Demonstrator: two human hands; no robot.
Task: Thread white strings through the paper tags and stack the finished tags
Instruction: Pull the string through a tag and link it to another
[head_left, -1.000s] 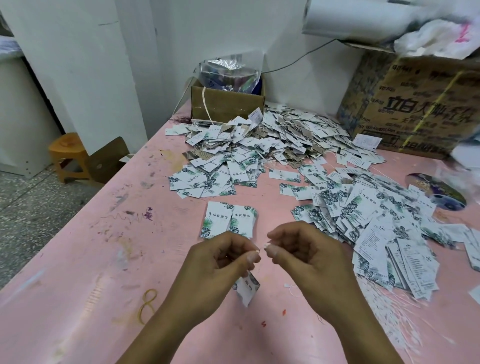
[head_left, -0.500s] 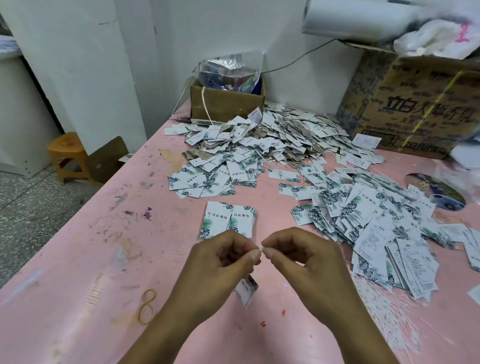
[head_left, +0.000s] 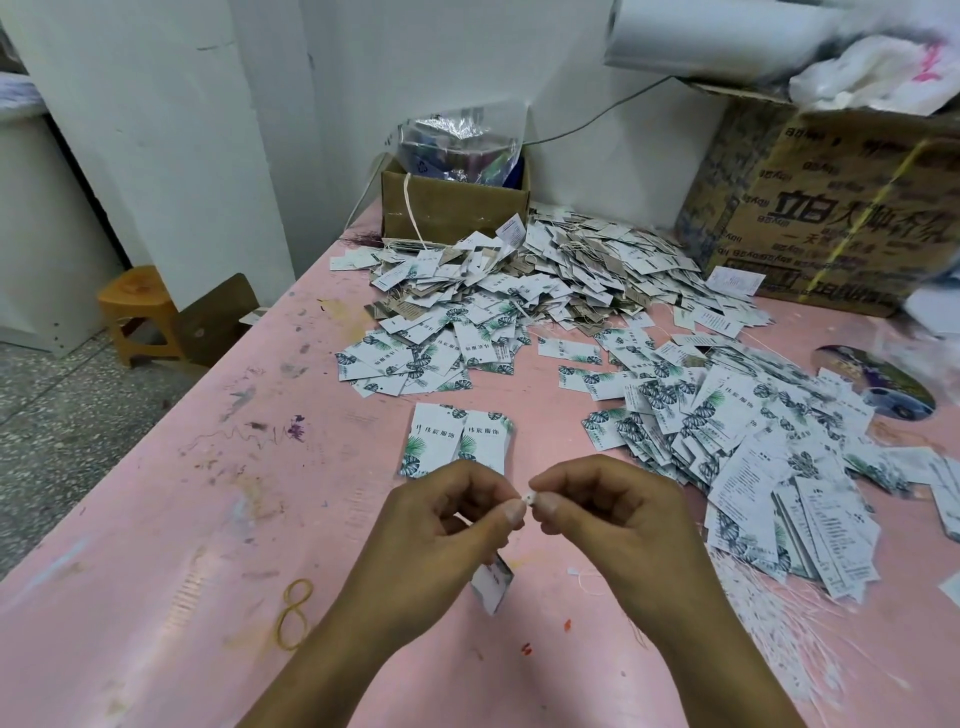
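Hands have closed in since a second ago: left hand (head_left: 452, 525) and right hand (head_left: 602, 514) now both pinch the white string (head_left: 529, 499) tip-to-tip, centre frame. The tag (head_left: 493, 584) dangles just below the left hand, so I'd guess this one's nearly threaded.

Pink, paint-flecked table (head_left: 156, 519); white paper tags (head_left: 436, 441) printed with green leaves; brown cardboard box (head_left: 452, 213); orange stool (head_left: 137, 291); yellow rubber band (head_left: 293, 610).

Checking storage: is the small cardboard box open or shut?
Open: a plastic bag sticks up out of the small cardboard box.
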